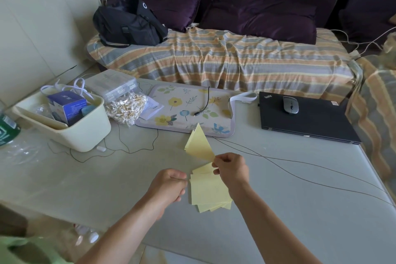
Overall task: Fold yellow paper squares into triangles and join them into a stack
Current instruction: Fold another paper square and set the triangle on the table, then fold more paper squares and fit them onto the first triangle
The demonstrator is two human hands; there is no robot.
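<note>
A loose pile of yellow paper squares lies on the grey table near the front middle. My right hand pinches one corner of a folded yellow paper triangle, which stands up above the table with its tip pointing away from me. My left hand hovers just left of the pile with its fingers curled; whether it holds anything at the pile's left edge is not clear.
A cream bin with boxes stands at the left, a bag of cotton swabs beside it. A floral mat with a black cable lies behind the paper. A closed laptop with a mouse sits at the right. Thin wires cross the table.
</note>
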